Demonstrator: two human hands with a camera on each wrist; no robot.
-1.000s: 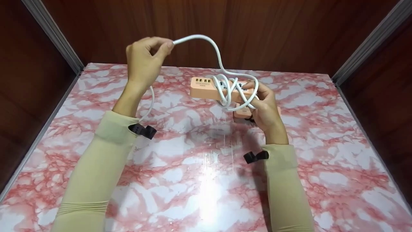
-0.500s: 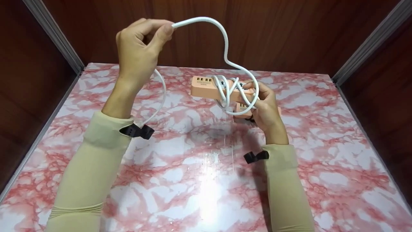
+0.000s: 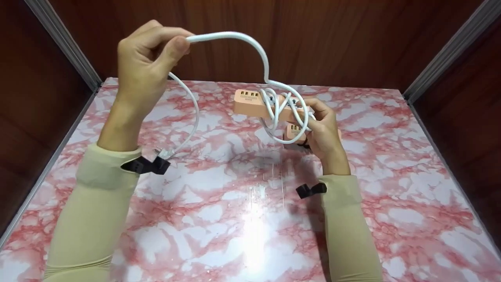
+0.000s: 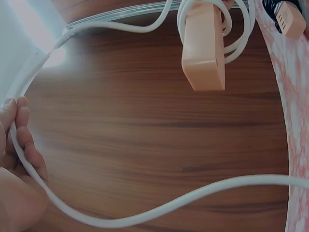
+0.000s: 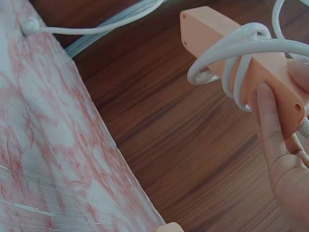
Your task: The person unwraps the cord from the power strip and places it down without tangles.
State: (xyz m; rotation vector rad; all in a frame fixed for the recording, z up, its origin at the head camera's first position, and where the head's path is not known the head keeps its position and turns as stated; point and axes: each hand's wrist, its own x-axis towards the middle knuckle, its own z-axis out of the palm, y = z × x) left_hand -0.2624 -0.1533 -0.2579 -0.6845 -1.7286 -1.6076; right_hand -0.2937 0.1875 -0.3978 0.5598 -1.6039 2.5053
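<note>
A peach power strip with USB ports and sockets is held above the table by my right hand, which grips its right end. White cord loops loosely around the strip, as the right wrist view also shows on its peach body. Up and to the left, my left hand pinches that cord between thumb and fingers. From there the cord's free length hangs down to a white plug near the left cuff. In the left wrist view the cord runs through the curled fingers.
A second peach power strip lies on the table behind my right hand, partly hidden, with a black cord by it. The red and white marbled table is bordered by brown wood-grain panels with metal corner rails.
My left hand first rose, then moved left, drawing the cord with it. The outer loop around the strip has shifted and hangs lower. The plug has come into sight. My right hand stays nearly still.
</note>
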